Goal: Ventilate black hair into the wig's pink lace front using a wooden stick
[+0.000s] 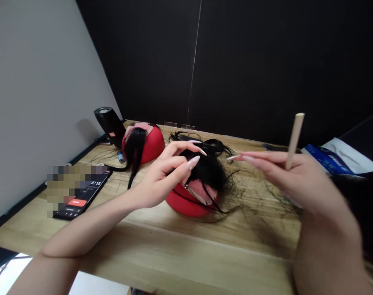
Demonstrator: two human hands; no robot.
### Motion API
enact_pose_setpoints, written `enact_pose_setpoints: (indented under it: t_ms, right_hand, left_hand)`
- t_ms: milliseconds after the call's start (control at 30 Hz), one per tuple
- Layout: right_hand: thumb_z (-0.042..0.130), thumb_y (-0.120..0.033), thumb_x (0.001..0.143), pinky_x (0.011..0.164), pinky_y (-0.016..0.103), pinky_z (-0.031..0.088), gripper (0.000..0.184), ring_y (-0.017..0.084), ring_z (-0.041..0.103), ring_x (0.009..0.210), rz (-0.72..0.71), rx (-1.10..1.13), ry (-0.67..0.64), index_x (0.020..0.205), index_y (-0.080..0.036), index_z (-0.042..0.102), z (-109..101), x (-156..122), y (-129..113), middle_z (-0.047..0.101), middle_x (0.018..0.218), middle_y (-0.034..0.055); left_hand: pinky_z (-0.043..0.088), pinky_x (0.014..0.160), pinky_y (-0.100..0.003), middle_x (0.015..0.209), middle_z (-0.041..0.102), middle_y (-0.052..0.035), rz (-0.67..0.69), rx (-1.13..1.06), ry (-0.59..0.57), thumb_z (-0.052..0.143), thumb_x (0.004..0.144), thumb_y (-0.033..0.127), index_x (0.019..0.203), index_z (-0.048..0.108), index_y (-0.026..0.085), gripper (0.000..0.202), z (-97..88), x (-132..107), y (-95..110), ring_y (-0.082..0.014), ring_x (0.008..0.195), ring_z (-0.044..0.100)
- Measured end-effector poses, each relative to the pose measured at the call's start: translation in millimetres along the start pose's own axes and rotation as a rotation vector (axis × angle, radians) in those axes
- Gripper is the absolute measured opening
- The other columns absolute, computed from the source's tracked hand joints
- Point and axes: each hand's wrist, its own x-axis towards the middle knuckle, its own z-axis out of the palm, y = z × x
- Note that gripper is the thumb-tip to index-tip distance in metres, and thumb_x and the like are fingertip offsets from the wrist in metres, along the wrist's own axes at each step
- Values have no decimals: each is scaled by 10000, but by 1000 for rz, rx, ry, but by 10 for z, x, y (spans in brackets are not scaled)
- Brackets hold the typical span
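In the middle of the table lies a red dome-shaped block (186, 205) with pink netting (205, 191) and black hair (211, 170) on it. My left hand (162, 178) is over its left side, thumb and a bent finger pinched together in front of the hair. Whatever is between those fingertips is too fine to make out. To the right, my right hand (300, 176) is raised above the table, apart from the block. A pale wooden stick (296, 137) stands up from its grip, with the lower end hidden in the hand.
Behind on the left is a second red block (152, 145) with black hair, beside a black cylindrical speaker (111, 127). A phone (85, 196) lies at the left. Loose hair (217, 145) lies behind the middle block, and a blue-and-white packet (330, 157) at the right. A dark partition (251, 73) rises behind the table.
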Motion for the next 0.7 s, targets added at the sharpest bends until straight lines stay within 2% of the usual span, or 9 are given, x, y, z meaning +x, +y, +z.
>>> enact_pose_setpoints:
  t_ms: [67, 133, 200, 267, 400, 500, 567, 633, 700]
  right_hand:
    - [786, -510, 712, 698, 320, 542, 453, 239, 683, 893, -1, 160, -138, 1072, -238, 749, 277, -21, -178, 739, 963, 72]
    - [817, -461, 687, 550, 297, 515, 607, 199, 670, 656, 49, 283, -337, 1222, -221, 657, 515, 0, -295, 702, 744, 33]
    - [814, -420, 701, 491, 273, 493, 563, 156, 628, 549, 28, 428, -468, 1185, -205, 625, 684, 51, -368, 659, 698, 1]
    - [807, -388, 716, 540, 255, 513, 438, 133, 638, 610, -63, 567, -479, 1061, -199, 616, 776, 113, -423, 658, 785, 4]
    - [765, -407, 773, 474, 190, 421, 327, 66, 523, 521, -115, 719, -466, 894, -182, 561, 787, 200, -509, 567, 665, -38]
    - [745, -433, 793, 396, 166, 265, 329, 26, 374, 442, -76, 760, -517, 887, -164, 581, 731, 223, -526, 481, 577, -62]
    - [729, -451, 805, 383, 171, 217, 333, 24, 345, 433, -80, 720, -544, 874, -148, 610, 688, 235, -507, 463, 549, -59]
    - [700, -495, 818, 375, 180, 192, 364, 26, 324, 417, -81, 647, -538, 822, -140, 620, 633, 252, -466, 426, 513, -61]
    - [675, -553, 817, 388, 183, 213, 417, 32, 344, 437, -62, 568, -495, 768, -144, 608, 554, 267, -411, 441, 538, -46]
  left_hand:
    - [337, 1160, -377, 1249, 540, -81, -3, 40, 1, 501, 980, 258, 623, 555, 149, 377, 30, 62, 28, -217, 1284, 480]
    - [334, 1161, -366, 1260, 537, -85, 7, 52, 13, 503, 978, 264, 628, 563, 147, 374, 56, 147, 69, -213, 1290, 475]
    - [361, 1133, -345, 1226, 561, -83, 19, 45, 45, 506, 977, 283, 630, 564, 146, 377, 75, 248, 120, -205, 1257, 499]
    - [422, 1060, -321, 1126, 605, -77, 15, 21, 72, 509, 975, 315, 614, 555, 146, 401, 90, 351, 172, -194, 1163, 558]
    - [524, 863, -290, 1006, 660, -64, -50, -206, 114, 511, 970, 354, 713, 632, 147, 351, 129, 517, 258, -172, 942, 648]
    - [535, 906, -294, 1033, 696, -50, -14, -491, 240, 503, 971, 304, 919, 673, 169, 224, 163, 599, 319, -190, 1051, 657]
    - [545, 908, -292, 966, 706, -31, 39, -632, 370, 489, 974, 271, 882, 650, 177, 208, 165, 637, 362, -186, 1067, 663]
    - [564, 814, -251, 816, 676, -3, 45, -736, 482, 472, 982, 266, 773, 592, 179, 256, 131, 659, 399, -140, 893, 695]
    - [539, 656, -176, 638, 570, 34, 0, -805, 535, 449, 991, 260, 671, 507, 177, 336, 57, 659, 423, -62, 609, 622]
